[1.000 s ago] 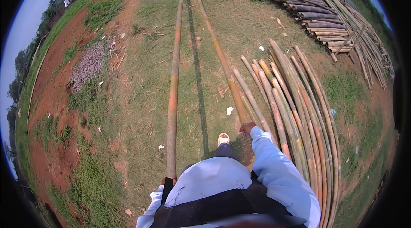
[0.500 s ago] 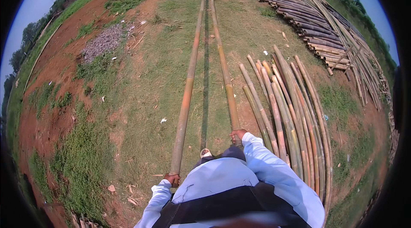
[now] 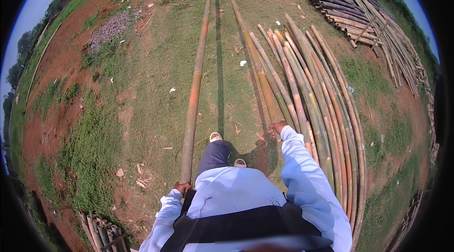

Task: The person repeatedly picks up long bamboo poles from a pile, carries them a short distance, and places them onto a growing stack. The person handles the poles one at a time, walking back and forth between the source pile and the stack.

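Two long bamboo poles run forward from my hands and draw together at the top of the picture. My left hand (image 3: 182,187), low beside my hip, is closed around the near end of the left bamboo pole (image 3: 196,84). Farther forward and out to the right, my right hand (image 3: 277,128) is wrapped round the near end of the right bamboo pole (image 3: 261,76). That pole passes close along the left side of a row of bamboo poles (image 3: 326,110) on the ground; whether it touches them I cannot tell.
A large stack of bamboo (image 3: 338,8) lies at the far right. A gravel heap (image 3: 109,30) sits at the far left, near red soil. Upright bamboo pieces (image 3: 105,234) show at the lower left. Litter, such as a white scrap (image 3: 243,63), dots the grass.
My right hand has swung outward and forward with its pole, toward the row of poles. My left hand has shifted slightly left. My feet have stepped, and the ground has slid toward me.
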The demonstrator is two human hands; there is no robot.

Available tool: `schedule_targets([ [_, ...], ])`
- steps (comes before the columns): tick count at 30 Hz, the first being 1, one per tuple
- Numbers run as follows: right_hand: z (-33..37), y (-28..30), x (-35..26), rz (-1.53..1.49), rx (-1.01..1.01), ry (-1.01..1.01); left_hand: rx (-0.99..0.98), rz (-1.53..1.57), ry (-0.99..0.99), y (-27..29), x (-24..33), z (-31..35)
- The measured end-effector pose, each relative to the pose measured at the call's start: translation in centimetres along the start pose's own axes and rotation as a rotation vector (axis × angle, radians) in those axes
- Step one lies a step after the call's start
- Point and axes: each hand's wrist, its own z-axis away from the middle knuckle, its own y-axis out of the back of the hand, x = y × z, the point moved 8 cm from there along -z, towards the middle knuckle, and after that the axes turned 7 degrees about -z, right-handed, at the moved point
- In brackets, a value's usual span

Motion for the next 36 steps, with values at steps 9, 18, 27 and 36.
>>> schedule_targets([
  [9,8.5,-3.2,10.4,0.037,0.035,-0.007,0.0,0.305,0.199,-3.6,-7.4,11.2],
  [18,16.3,-12.2,16.4,-0.197,-0.269,0.026,-0.14,0.383,0.345,-6.8,-10.0,21.5],
  [27,27.6,-4.6,38.6,0.081,0.039,-0.14,-0.19,0.436,0.28,-2.5,-8.3,22.3],
  [36,41.4,9.0,53.3,0.188,0.204,-0.075,-0.435,0.39,0.182,-10.5,-0.5,25.2],
])
